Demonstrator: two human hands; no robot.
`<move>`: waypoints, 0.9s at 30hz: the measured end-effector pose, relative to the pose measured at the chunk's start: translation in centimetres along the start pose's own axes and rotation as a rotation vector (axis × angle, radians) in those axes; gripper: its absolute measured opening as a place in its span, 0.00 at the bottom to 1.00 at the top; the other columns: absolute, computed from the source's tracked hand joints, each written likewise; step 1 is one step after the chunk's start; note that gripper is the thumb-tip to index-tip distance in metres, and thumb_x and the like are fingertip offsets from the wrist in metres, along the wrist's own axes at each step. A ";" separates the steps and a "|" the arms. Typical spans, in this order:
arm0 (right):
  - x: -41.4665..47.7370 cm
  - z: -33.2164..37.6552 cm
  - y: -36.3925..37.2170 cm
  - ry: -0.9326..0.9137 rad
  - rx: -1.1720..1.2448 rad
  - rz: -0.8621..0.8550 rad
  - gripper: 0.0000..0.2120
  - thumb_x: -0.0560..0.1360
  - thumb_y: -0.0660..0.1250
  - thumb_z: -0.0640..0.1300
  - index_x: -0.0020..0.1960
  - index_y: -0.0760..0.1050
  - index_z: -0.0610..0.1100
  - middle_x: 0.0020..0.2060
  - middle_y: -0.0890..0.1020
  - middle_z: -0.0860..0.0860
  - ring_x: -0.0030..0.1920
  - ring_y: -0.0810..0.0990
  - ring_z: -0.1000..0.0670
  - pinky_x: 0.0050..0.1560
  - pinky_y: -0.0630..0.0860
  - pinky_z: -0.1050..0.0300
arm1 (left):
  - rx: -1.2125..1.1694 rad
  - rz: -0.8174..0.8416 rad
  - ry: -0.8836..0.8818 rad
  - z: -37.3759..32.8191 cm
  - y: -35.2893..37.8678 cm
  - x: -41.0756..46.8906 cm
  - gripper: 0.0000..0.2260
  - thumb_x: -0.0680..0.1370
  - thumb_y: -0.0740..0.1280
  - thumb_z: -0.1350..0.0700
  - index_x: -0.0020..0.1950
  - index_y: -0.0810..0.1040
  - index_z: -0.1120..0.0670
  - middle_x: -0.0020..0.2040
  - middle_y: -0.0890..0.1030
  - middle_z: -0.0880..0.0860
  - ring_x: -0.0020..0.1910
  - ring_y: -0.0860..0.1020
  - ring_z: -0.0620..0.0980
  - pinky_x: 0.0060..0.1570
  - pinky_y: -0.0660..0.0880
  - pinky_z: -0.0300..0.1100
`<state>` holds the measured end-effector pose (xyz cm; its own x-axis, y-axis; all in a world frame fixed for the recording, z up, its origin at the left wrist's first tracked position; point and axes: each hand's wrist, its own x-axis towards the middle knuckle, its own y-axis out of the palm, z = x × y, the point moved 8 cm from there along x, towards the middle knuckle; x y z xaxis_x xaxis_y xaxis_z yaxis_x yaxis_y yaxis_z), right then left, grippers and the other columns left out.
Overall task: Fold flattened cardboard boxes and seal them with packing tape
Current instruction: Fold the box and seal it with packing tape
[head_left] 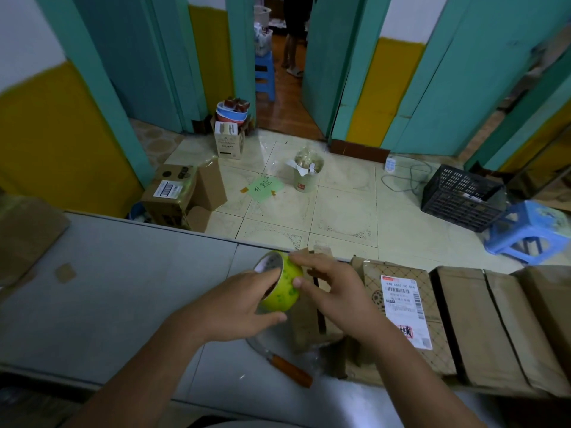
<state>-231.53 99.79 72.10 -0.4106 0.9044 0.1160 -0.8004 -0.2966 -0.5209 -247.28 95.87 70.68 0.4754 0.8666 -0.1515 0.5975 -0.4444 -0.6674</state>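
Observation:
A green roll of packing tape (pixel 285 284) is held above the grey table (pixel 117 273). My left hand (pixel 238 304) grips the roll from the left, thumb under it and fingers across its open core. My right hand (pixel 327 285) touches the roll's right side with thumb and fingertips. Under my right hand lies a small brown cardboard box (pixel 309 325), partly hidden. To the right, flattened cardboard boxes (pixel 482 322) lie side by side, one bearing a white shipping label (pixel 404 307).
A knife with an orange-brown handle (pixel 290 370) lies on the table near me. More cardboard (pixel 27 239) sits at the table's left end. Beyond the far edge are floor tiles, a taped box (pixel 173 196), a black crate (pixel 460 196) and a blue stool (pixel 528 233).

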 end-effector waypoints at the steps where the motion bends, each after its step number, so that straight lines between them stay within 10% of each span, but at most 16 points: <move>1: 0.1 0.1 0.0 -0.011 0.001 0.008 0.17 0.78 0.74 0.45 0.66 0.81 0.52 0.60 0.82 0.60 0.65 0.79 0.56 0.65 0.77 0.54 | -0.031 -0.003 -0.004 0.1 -0.1 0.0 0.19 0.80 0.73 0.45 0.69 0.73 0.40 0.60 0.80 0.40 0.57 0.80 0.39 0.58 0.80 0.51; 9: -0.3 1.2 0.3 -0.057 -0.141 0.005 0.12 0.74 0.69 0.52 0.57 0.78 0.51 0.51 0.76 0.57 0.56 0.76 0.51 0.56 0.76 0.51 | -0.027 -0.048 -0.004 0.3 0.4 -0.1 0.11 0.82 0.68 0.43 0.63 0.72 0.39 0.51 0.83 0.46 0.47 0.82 0.46 0.48 0.81 0.56; 21: -0.5 1.2 -0.2 -0.025 -0.069 -0.068 0.15 0.74 0.76 0.53 0.58 0.77 0.55 0.52 0.78 0.57 0.55 0.78 0.54 0.56 0.76 0.62 | 0.022 -0.116 0.052 -0.3 -1.0 0.5 0.05 0.84 0.67 0.44 0.57 0.78 0.43 0.45 0.84 0.42 0.45 0.82 0.37 0.42 0.77 0.37; 27: -0.4 1.7 -0.4 -0.048 -0.118 -0.054 0.16 0.75 0.77 0.51 0.60 0.78 0.51 0.53 0.77 0.57 0.57 0.77 0.56 0.56 0.73 0.66 | 0.019 -0.119 0.065 -0.4 -0.8 0.4 0.06 0.84 0.66 0.43 0.58 0.77 0.42 0.46 0.84 0.44 0.45 0.83 0.39 0.45 0.81 0.47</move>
<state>-231.74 99.04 73.69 -0.3907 0.9016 0.1855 -0.7665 -0.2070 -0.6080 -247.29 96.49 71.46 0.4435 0.8960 -0.0234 0.6402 -0.3349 -0.6914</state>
